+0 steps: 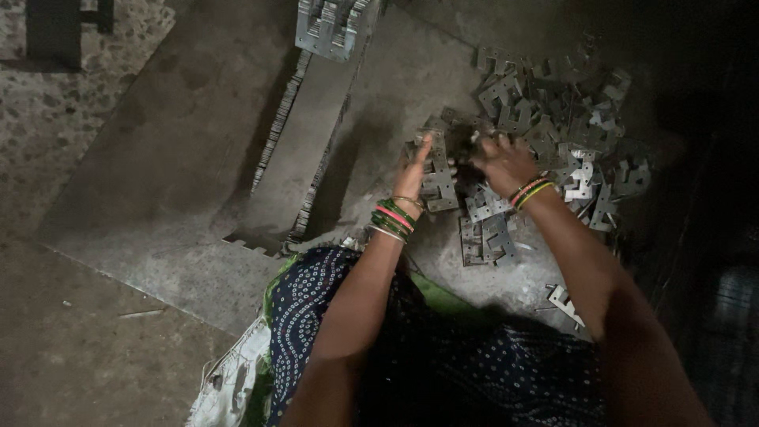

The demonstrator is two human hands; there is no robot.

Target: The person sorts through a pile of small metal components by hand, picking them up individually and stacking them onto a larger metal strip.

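Reaching into a heap of flat grey metal brackets point(553, 134), the right hand point(504, 162) lies palm down with fingers curled among the pieces; whether it grips one I cannot tell. The left hand point(415, 175) stands edge-on, fingers straight and together, pressed against a small stack of brackets point(437, 178) just beside the heap. Long rows of stacked pieces point(278, 130) lie on the dull metal sheet point(158, 158).

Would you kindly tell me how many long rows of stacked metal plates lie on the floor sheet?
2: left row and right row, running side by side left of the left hand. Others may be hidden in the dark.
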